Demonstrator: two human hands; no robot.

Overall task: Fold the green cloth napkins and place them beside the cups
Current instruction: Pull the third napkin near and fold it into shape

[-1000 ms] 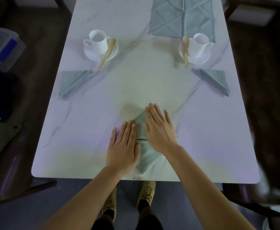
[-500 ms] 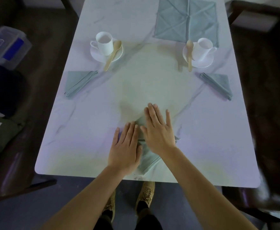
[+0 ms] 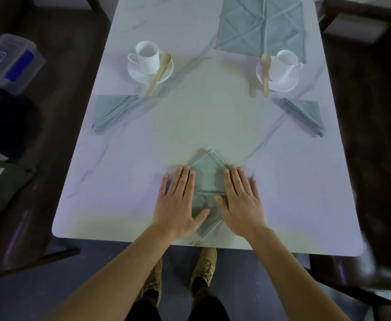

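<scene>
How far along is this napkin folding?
Done: left folded napkin by the left cup, right folded napkin by the right cup. In hand: left hand and right hand press a third napkin flat. Left: placing it, then the unfolded napkin at the far end.

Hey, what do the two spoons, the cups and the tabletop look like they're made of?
Left spoon and right spoon: likely wood or bamboo, matte; pale tan, no glint.
Left cup and right cup: probably glazed ceramic; smooth, glossy white.
Tabletop: marble or a marble-look surface; white with grey veins, soft sheen, cannot tell which.
</scene>
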